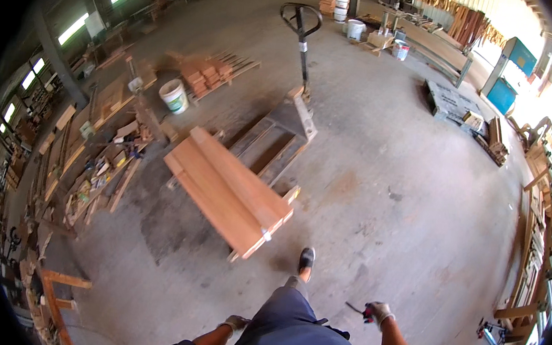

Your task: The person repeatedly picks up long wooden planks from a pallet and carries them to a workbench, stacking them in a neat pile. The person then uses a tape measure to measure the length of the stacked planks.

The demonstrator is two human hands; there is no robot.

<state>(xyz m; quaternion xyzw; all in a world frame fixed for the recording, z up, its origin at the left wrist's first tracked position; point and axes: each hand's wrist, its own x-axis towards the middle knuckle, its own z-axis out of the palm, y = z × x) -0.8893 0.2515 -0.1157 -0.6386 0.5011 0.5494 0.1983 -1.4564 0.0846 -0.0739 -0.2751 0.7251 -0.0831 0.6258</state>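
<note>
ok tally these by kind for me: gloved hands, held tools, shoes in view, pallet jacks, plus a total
Gloved hands, left hand and right hand: 2
Held tool, in the right hand: 1
Shoe: 1
Pallet jack: 1
Total: 5

A stained floor [416, 203] bore a pallet jack [304, 121] upper center, a white bucket [174, 96] upper left and a gray pallet [449, 100] upper right.

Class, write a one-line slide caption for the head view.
Workshop floor: a gloved right hand holds a slender dark object, with wooden boards at the fork end of a pallet jack.
</note>
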